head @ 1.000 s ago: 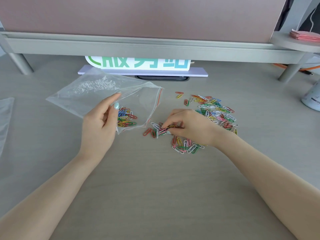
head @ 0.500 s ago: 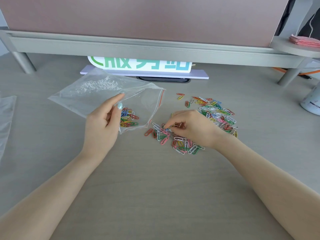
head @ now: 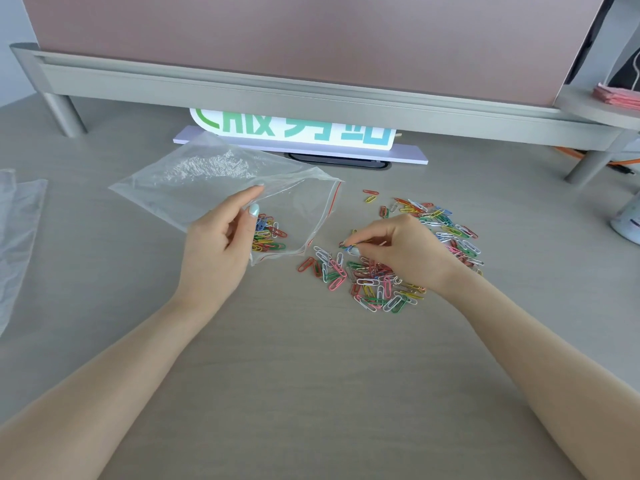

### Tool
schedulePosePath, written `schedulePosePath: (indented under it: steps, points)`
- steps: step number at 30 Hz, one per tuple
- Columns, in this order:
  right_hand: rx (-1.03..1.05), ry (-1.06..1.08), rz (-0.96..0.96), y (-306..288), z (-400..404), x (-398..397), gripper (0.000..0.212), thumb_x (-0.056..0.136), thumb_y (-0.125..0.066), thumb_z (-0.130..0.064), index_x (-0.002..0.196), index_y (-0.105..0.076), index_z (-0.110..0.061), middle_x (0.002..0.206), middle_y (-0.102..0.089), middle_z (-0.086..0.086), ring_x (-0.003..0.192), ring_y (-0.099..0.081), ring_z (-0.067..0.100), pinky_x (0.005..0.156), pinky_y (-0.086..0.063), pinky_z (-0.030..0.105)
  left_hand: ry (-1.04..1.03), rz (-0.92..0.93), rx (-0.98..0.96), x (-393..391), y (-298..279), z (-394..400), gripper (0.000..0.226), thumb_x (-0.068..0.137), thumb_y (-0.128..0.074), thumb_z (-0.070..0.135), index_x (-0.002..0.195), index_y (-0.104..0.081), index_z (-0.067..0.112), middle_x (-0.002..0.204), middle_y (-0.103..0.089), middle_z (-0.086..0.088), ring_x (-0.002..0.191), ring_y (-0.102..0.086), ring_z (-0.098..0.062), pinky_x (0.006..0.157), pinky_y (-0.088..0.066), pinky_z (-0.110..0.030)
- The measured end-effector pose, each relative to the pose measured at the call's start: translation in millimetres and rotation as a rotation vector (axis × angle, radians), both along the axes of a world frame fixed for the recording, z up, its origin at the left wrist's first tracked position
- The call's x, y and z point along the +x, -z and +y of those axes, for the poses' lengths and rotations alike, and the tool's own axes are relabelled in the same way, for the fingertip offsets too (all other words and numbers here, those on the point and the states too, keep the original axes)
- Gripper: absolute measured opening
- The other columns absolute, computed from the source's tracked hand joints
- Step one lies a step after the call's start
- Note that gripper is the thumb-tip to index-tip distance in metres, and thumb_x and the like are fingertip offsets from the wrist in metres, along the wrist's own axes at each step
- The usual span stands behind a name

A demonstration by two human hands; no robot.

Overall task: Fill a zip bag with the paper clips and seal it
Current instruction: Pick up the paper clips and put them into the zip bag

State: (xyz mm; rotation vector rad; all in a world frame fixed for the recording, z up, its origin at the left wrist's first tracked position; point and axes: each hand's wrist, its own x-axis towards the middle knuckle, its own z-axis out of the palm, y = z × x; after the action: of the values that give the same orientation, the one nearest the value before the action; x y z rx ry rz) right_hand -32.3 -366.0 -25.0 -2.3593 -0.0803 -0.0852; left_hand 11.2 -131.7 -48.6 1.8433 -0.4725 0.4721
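A clear zip bag with a red seal line lies on the desk left of centre, its mouth facing right. My left hand pinches the bag's near upper layer and holds the mouth open. Several coloured paper clips lie inside, near the bag's front corner. Loose paper clips are scattered on the desk to the right of the bag, more of them further right. My right hand hovers over that pile and pinches a few clips between thumb and fingertips, just right of the bag's mouth.
A grey monitor riser spans the back of the desk, with a white sign with green letters under it. Another clear plastic bag lies at the left edge. A white container stands at the right edge.
My right hand has lifted slightly from the pile with clips pinched in its fingertips. My left hand keeps its hold on the bag.
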Motion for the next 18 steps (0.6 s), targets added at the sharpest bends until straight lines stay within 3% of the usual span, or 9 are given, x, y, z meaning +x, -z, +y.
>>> schedulePosePath:
  steps: [2, 5, 8, 10, 12, 14, 18]
  points:
    - [0.074, 0.022, 0.026, -2, 1, 0, 0.024, 0.085, -0.06, -0.009, 0.087, -0.074, -0.028, 0.081, -0.072, 0.011, 0.054, -0.052, 0.004, 0.057, -0.042, 0.017, 0.001, 0.002, -0.003, 0, -1, 0, 0.032, 0.092, -0.044, 0.021, 0.115, -0.054, 0.039, 0.06, -0.05, -0.02, 0.054, -0.042, -0.033, 0.054, -0.04, -0.034]
    - [0.154, 0.031, 0.056, -9, 6, 0, 0.025, 0.085, -0.06, -0.01, 0.082, -0.071, -0.032, 0.077, -0.069, 0.013, 0.056, -0.061, 0.002, 0.063, -0.045, 0.026, 0.005, 0.004, 0.0, 1, 1, 0, 0.032, 0.092, -0.044, 0.019, 0.116, -0.056, 0.036, 0.057, -0.052, 0.0, 0.052, -0.043, -0.025, 0.055, -0.041, -0.031]
    - [0.209, 0.007, 0.044, -15, 14, 5, 0.022, 0.084, -0.063, -0.013, 0.08, -0.07, -0.033, 0.075, -0.067, 0.001, 0.056, -0.06, -0.001, 0.058, -0.046, 0.012, 0.012, 0.008, -0.007, 3, 3, 0, 0.033, 0.091, -0.044, 0.02, 0.118, -0.057, 0.031, 0.057, -0.052, 0.011, 0.051, -0.042, -0.019, 0.056, -0.04, -0.027]
    - [0.269, -0.009, 0.035, -18, 22, 13, 0.02, 0.084, -0.064, -0.012, 0.082, -0.07, -0.031, 0.065, -0.066, -0.014, 0.054, -0.059, -0.003, 0.055, -0.045, 0.008, 0.013, -0.001, -0.011, 4, 3, 0, 0.033, 0.089, -0.044, 0.021, 0.118, -0.057, 0.032, 0.058, -0.049, 0.008, 0.051, -0.039, -0.014, 0.056, -0.038, -0.024]
    - [0.287, -0.018, 0.01, -19, 35, 25, 0.017, 0.084, -0.065, -0.012, 0.087, -0.071, -0.028, 0.06, -0.064, -0.019, 0.054, -0.058, -0.004, 0.057, -0.046, 0.01, 0.017, -0.019, -0.006, 3, 1, 0, 0.034, 0.088, -0.044, 0.021, 0.118, -0.056, 0.032, 0.062, -0.054, -0.002, 0.053, -0.039, -0.012, 0.057, -0.036, -0.02]
    - [0.261, -0.031, -0.021, -19, 52, 38, 0.015, 0.084, -0.064, -0.012, 0.091, -0.072, -0.022, 0.067, -0.066, -0.013, 0.056, -0.058, -0.004, 0.062, -0.049, 0.014, 0.02, -0.037, 0.004, 2, -1, 1, 0.034, 0.088, -0.044, 0.018, 0.118, -0.056, 0.031, 0.07, -0.057, -0.019, 0.053, -0.04, -0.014, 0.056, -0.036, -0.019]
    - [0.151, -0.103, -0.029, -14, 88, 60, 0.023, 0.085, -0.055, -0.007, 0.092, -0.073, -0.019, 0.076, -0.068, 0.014, 0.061, -0.05, 0.007, 0.062, -0.043, 0.022, 0.007, -0.052, 0.001, 2, -1, 1, 0.034, 0.089, -0.045, 0.016, 0.12, -0.06, 0.02, 0.06, -0.052, -0.008, 0.049, -0.038, -0.006, 0.053, -0.034, -0.013]
